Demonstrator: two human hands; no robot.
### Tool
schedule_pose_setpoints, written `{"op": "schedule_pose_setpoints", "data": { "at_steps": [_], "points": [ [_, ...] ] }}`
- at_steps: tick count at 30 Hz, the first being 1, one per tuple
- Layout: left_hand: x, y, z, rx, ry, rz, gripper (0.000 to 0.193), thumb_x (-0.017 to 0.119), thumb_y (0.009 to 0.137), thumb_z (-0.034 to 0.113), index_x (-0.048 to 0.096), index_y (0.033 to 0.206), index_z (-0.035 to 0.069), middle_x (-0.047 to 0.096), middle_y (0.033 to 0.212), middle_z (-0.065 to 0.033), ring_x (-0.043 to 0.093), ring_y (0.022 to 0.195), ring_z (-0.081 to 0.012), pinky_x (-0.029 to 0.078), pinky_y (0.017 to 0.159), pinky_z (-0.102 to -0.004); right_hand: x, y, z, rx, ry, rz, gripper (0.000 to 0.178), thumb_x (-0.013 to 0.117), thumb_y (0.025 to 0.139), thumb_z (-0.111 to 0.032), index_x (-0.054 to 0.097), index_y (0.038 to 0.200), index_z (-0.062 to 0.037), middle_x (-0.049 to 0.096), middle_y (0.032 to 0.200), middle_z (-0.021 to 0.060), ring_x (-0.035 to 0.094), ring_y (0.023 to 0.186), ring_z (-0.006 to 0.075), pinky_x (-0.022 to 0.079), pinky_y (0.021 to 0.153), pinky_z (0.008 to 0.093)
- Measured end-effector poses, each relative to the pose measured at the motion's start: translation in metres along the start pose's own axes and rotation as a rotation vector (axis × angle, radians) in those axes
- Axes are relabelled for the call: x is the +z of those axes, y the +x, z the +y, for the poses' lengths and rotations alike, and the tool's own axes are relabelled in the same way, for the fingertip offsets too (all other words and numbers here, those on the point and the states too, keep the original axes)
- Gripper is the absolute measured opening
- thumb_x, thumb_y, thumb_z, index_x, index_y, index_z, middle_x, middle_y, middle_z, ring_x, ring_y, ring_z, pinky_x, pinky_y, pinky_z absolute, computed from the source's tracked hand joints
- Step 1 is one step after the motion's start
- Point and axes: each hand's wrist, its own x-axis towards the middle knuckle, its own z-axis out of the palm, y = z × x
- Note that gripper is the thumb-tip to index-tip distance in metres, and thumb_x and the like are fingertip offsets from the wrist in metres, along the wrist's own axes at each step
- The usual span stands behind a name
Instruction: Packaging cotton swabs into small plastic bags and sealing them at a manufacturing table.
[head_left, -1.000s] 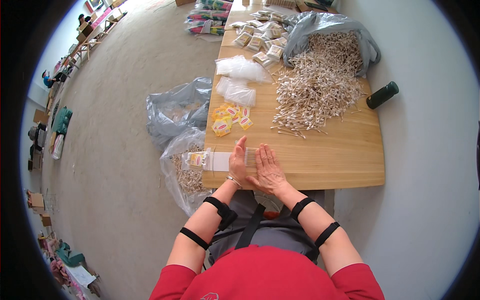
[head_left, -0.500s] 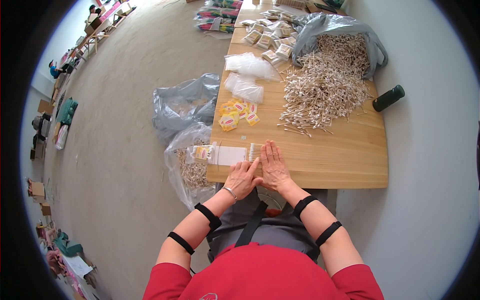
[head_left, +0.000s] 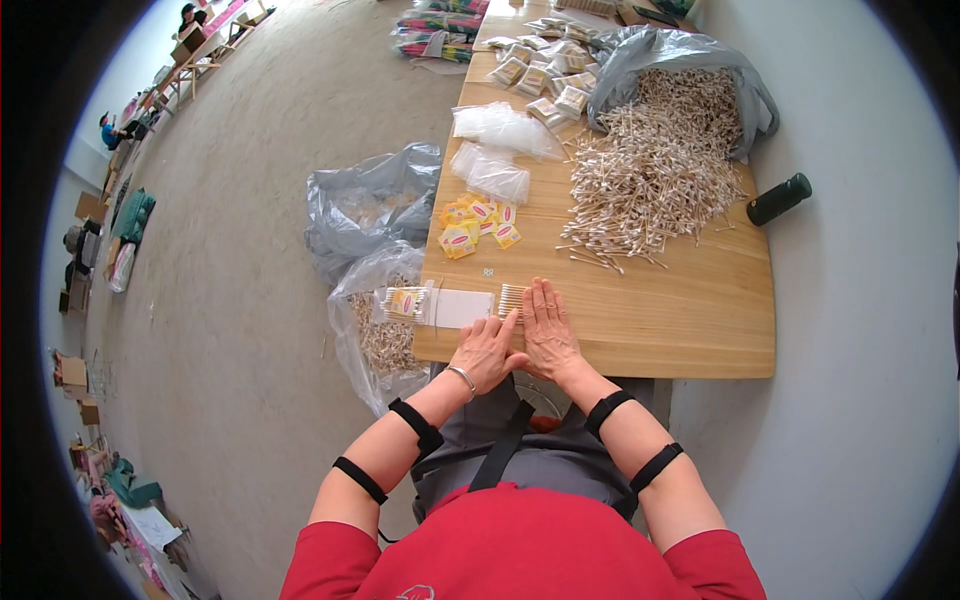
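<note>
Fingers of the right hand (head_left: 549, 335) lie flat against the cotton swab bundle (head_left: 511, 297).

Left hand (head_left: 485, 352) and right hand (head_left: 548, 335) flat, palms down, side by side, fingers extended.

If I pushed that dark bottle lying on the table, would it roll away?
Probably. The dark bottle looks round and lies on its side on the smooth wooden table, so a sideways push should roll it. It sits close to the table's right edge, so it might fall off.
</note>
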Motion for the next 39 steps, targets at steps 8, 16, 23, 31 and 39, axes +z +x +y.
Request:
{"op": "schedule_pose_setpoints", "data": {
  "at_steps": [8,16,23,31,39],
  "points": [
    [-0.003,0.003,0.001,0.005,0.016,-0.026,0.076,0.058,0.083,0.045,0.027,0.141,0.006,0.049,0.111,-0.0145,0.046,0.105,-0.0316,0.033,0.091,-0.0425,0.002,0.0,0.001,0.0,0.019,0.016,0.104,0.056,0.076,-0.056,0.008,0.143,0.0076,0.007,0.15,0.0261,0.004,0.141,0.038,0.005,0.115,0.0445],
    [-0.009,0.014,0.007,-0.039,0.059,-0.058,0.071,0.055,0.086,0.046,0.032,0.138,0.003,0.052,0.112,-0.0146,0.049,0.105,-0.0305,0.037,0.091,-0.0407,0.003,0.0,0.002,-0.002,-0.037,0.005,0.107,0.061,0.07,-0.052,0.009,0.143,0.0077,0.007,0.15,0.0263,0.004,0.141,0.0382,0.005,0.115,0.0446],
    [-0.007,0.013,0.005,-0.011,0.059,-0.025,0.074,0.055,0.086,0.046,0.029,0.141,0.004,0.053,0.113,-0.0146,0.05,0.106,-0.031,0.037,0.092,-0.0409,0.002,0.0,0.001,-0.012,0.025,0.019,0.106,0.062,0.069,-0.049,0.01,0.143,0.0079,0.007,0.15,0.0264,0.004,0.141,0.0382,0.005,0.115,0.0448],
    [-0.007,0.02,0.002,-0.033,0.024,-0.035,0.075,0.054,0.086,0.049,0.028,0.14,0.003,0.055,0.115,-0.0162,0.052,0.106,-0.0315,0.039,0.091,-0.0409,-0.007,0.0,-0.003,0.01,0.097,-0.001,0.1,0.059,0.07,-0.044,0.014,0.142,0.0084,0.008,0.15,0.0263,0.005,0.141,0.0379,0.005,0.115,0.0453],
    [-0.01,0.029,0.006,-0.08,-0.023,-0.049,0.07,0.053,0.089,0.042,0.028,0.14,0.002,0.058,0.114,-0.0174,0.055,0.104,-0.0329,0.042,0.089,-0.0415,0.006,0.0,0.001,0.028,0.087,-0.015,0.093,0.053,0.076,-0.044,0.014,0.143,0.0075,0.008,0.15,0.0262,0.004,0.142,0.0372,0.004,0.115,0.0447]
  ]
}}
